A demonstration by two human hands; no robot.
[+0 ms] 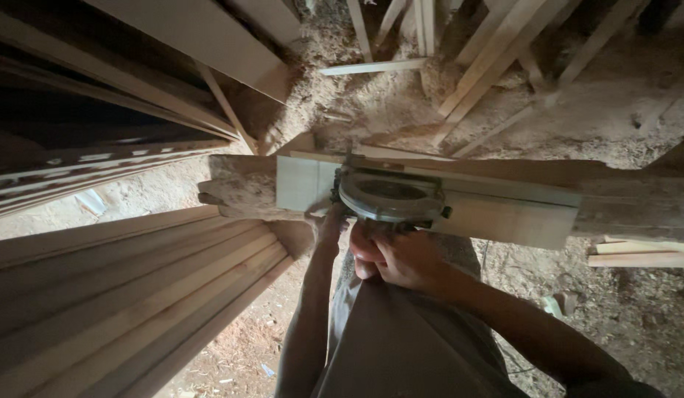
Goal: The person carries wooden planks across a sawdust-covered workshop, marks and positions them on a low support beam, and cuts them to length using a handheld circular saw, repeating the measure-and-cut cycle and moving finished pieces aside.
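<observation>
Item: handheld circular saw (pixel 392 197), round guard with a pale rim, sitting on a pale plank (pixel 504 210) that lies across a rough log (pixel 235 193) serving as the work surface. The saw is at about the middle of the view, just above both hands.

Right hand (pixel 404 258): fingers curled shut around the saw's rear grip, at 6 o'clock of the guard.

Left hand (pixel 328 221): at 8 o'clock of the saw, pressed against the plank's near edge; whether its fingers are wrapped or flat I cannot tell.

Surroundings: stack of long boards (pixel 128 295) leaning at 8 o'clock; loose offcut strips (pixel 489 51) at 1 o'clock on a sawdust-covered floor (pixel 636 309); further planks (pixel 640 254) at 3 o'clock.

Risks, as judged:
- Left hand lies just beside the guard; a slip or kickback could carry the blade towards it.
- The plank appears held by hand only, with no clamp visible; it could shift or pinch the blade.
- The rounded log could let the plank rock.
- Dim light and sawdust underfoot make both the cut line and footing uncertain.

Not legible: the blade itself, the trigger, any cord, the cut line, and the left fingertips. The log's right end runs out of view.
</observation>
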